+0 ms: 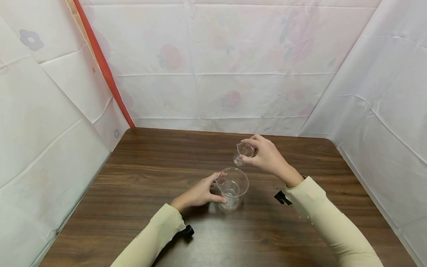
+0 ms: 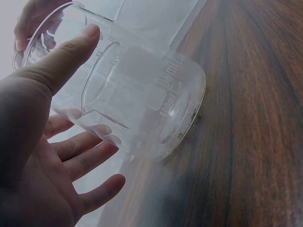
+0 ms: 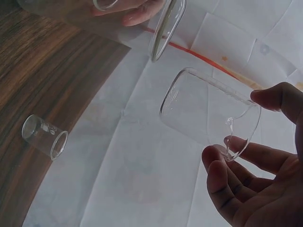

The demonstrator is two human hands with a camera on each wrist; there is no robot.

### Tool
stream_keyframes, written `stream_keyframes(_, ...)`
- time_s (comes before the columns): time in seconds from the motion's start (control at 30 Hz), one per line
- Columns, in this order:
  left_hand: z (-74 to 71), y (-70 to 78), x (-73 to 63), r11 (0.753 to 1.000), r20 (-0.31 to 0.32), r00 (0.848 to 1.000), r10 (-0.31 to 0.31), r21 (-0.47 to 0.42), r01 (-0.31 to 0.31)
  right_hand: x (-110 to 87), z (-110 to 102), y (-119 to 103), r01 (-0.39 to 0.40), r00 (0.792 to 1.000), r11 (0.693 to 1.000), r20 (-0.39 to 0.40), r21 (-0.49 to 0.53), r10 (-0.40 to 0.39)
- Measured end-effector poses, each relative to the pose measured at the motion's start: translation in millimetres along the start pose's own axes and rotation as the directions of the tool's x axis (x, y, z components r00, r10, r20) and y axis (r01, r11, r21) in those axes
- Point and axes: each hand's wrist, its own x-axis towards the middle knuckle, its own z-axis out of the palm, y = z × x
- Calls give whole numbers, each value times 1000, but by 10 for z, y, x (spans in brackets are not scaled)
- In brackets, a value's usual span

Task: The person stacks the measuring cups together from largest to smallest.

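Observation:
My left hand [image 1: 200, 192] holds a large clear glass beaker [image 1: 246, 187] at its side, thumb on the near side and fingers on the far side. The beaker stands upright on the table, and a smaller beaker [image 1: 230, 189] sits inside it. Printed volume marks show through the glass in the left wrist view. Beyond and to the right, my right hand [image 1: 263, 155] pinches another small beaker [image 3: 189, 104] near its rim between thumb and fingers. That one is raised above the table, and I see no contents in it.
In the right wrist view, a tiny beaker [image 3: 45, 137] stands upright on the wooden table [image 1: 160, 159], beyond the held one. White printed sheets [image 1: 213, 66] enclose the table at the back and both sides, with a red strip [image 1: 103, 63] at the back left corner.

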Motion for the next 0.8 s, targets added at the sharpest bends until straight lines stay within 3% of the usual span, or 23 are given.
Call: stream_keyframes(0.8, -8, -14, -7, 1000, -1, 1000, 7, 1, -7, -89, 3, -128, 81, 996, 997, 45, 13, -81)
